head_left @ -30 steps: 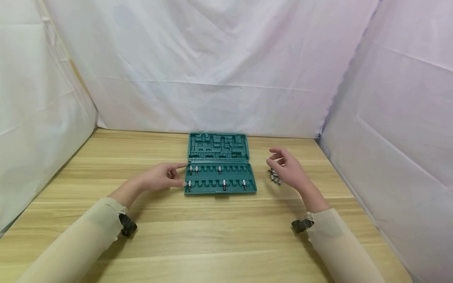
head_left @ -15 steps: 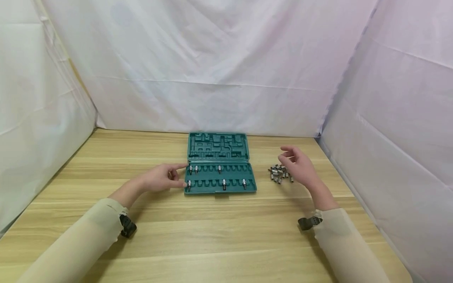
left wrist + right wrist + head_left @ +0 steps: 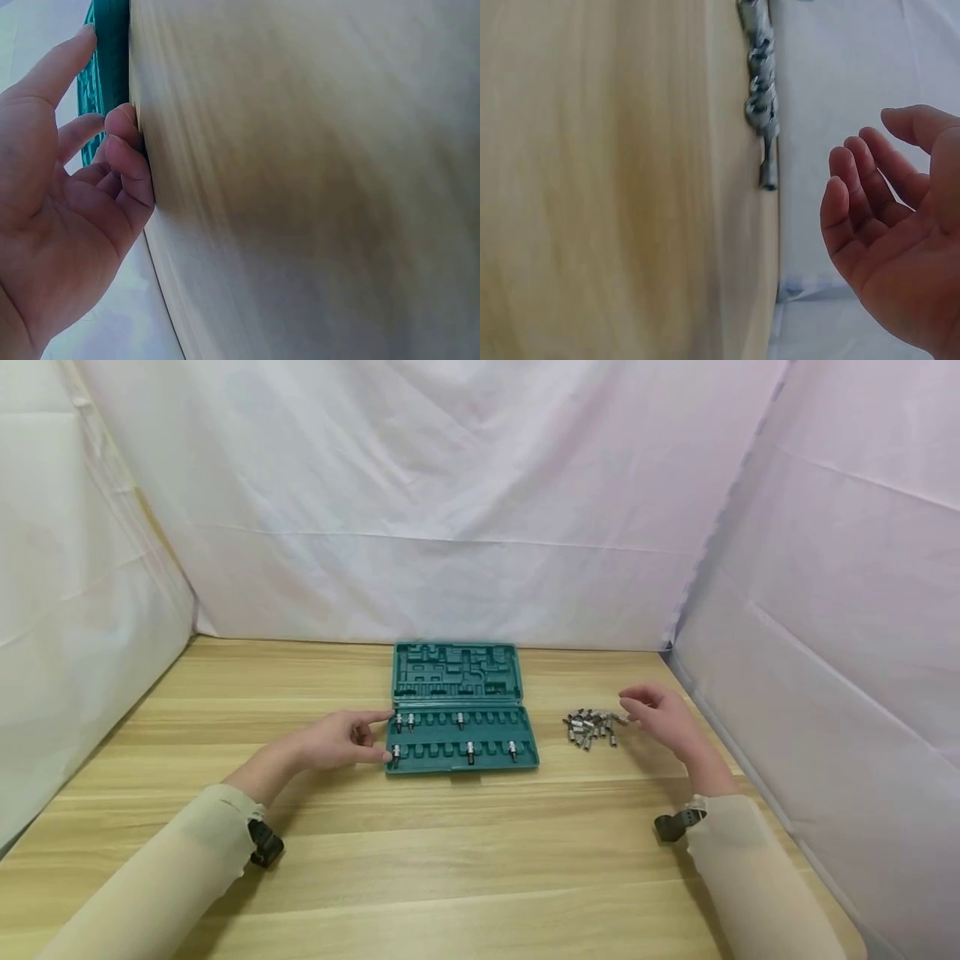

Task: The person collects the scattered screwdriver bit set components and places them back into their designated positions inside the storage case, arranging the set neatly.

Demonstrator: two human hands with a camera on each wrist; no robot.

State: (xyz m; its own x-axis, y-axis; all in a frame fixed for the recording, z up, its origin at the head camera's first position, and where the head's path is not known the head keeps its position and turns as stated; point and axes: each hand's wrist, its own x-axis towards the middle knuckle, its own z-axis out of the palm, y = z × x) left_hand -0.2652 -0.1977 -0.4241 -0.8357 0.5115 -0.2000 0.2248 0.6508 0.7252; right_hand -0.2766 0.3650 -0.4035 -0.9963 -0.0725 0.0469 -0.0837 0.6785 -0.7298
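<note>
A green plastic case (image 3: 462, 733) lies unfolded on the table, with several silver-and-dark bit sockets (image 3: 470, 752) standing apart in its two rows of slots. My left hand (image 3: 333, 741) touches the left side of the case with straight thumb and index finger; in the left wrist view, its other fingers (image 3: 129, 169) curl loosely near the tabletop. A loose pile of bit sockets (image 3: 588, 727) lies to the right of the case. Just right of that pile hovers my right hand (image 3: 663, 722), its fingers relaxed. The right wrist view shows no thing in the palm.
The lid (image 3: 457, 672) of the case, moulded with many recesses, lies back toward the rear curtain (image 3: 420, 585). White cloth also hangs on both sides of the wooden table (image 3: 450, 852). A black wrist camera (image 3: 678, 824) sits at the right sleeve cuff.
My right hand has moved right, away from over the pile, uncovering more of the bit sockets. My left hand stays at the case's edge. The head view has shifted slightly.
</note>
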